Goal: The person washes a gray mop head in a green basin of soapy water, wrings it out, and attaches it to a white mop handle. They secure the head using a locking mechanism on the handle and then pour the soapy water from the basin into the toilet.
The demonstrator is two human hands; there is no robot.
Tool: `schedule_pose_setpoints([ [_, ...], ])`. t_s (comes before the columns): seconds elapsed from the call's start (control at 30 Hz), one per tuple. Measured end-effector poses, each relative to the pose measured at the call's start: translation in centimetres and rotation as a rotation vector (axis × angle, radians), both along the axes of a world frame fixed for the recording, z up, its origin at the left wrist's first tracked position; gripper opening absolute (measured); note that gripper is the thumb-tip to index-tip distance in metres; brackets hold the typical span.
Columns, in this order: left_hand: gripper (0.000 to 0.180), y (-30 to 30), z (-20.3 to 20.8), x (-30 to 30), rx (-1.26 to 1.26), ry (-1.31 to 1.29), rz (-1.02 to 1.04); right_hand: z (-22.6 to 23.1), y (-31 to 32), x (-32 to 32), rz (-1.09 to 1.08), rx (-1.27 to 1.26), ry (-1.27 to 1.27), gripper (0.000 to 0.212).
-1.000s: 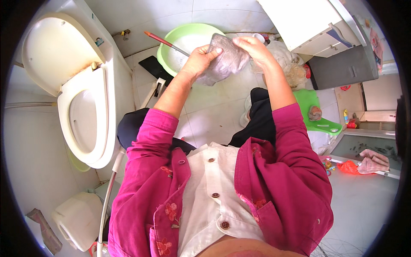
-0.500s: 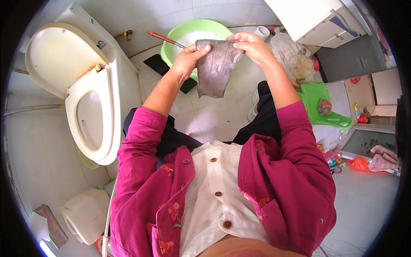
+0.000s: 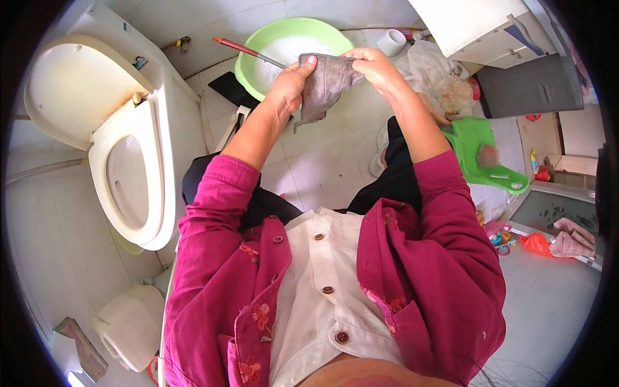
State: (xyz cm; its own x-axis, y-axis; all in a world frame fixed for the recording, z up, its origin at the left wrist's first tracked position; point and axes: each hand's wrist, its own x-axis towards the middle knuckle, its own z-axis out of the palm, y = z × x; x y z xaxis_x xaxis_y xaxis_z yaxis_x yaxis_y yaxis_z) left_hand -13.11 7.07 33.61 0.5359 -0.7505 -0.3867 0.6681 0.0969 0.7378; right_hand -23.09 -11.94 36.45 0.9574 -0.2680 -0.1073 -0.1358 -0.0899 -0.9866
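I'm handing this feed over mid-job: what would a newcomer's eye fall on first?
Probably the gray cloth, held by its upper edge between the left hand and the right hand at upper centre. Just beyond it sits a light-green basin of white suds. The cream toilet at left, its lid raised, also stands out.

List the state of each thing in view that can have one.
Left hand: gripping cloth
Right hand: pinching cloth's edge
Grey cloth: stretched along top, hanging
Green basin: holding whitish, seemingly soapy contents
Toilet lid: raised
Toilet seat: lowered
Magenta jacket: open
White shirt: buttoned
Plastic bags: crumpled
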Motion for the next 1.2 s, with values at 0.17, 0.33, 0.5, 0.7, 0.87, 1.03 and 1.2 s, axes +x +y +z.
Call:
schedule_pose_setpoints([
  [0.17,0.041,0.3,0.2,0.2,0.009,-0.028,-0.035,0.9,0.9,0.2,-0.038,-0.053,0.042,0.025],
  [0.33,0.041,-0.3,0.4,-0.5,0.023,-0.048,-0.045,0.2,1.2,0.4,-0.049,-0.173,0.14,0.027],
  [0.5,0.042,-0.2,0.1,-0.1,0.067,-0.008,-0.042,-0.7,0.9,0.3,-0.009,-0.092,0.049,0.029],
  [0.7,0.05,0.5,0.4,0.0,-0.051,-0.115,-0.113,0.6,1.0,0.3,0.099,-0.069,0.143,0.038],
  [0.87,0.056,-0.1,-2.4,-1.1,0.061,-0.602,-0.39,1.1,-2.7,0.4,-0.135,0.539,-0.16,0.029],
  [1.03,0.038,0.1,-7.7,-1.2,0.041,-0.432,-0.506,2.0,-6.8,0.0,-0.601,0.56,-0.113,0.051],
  [1.2,0.037,0.2,-8.1,-1.3,0.163,-0.422,-0.565,-1.0,-16.8,-3.1,-0.73,0.412,-0.365,0.042],
])
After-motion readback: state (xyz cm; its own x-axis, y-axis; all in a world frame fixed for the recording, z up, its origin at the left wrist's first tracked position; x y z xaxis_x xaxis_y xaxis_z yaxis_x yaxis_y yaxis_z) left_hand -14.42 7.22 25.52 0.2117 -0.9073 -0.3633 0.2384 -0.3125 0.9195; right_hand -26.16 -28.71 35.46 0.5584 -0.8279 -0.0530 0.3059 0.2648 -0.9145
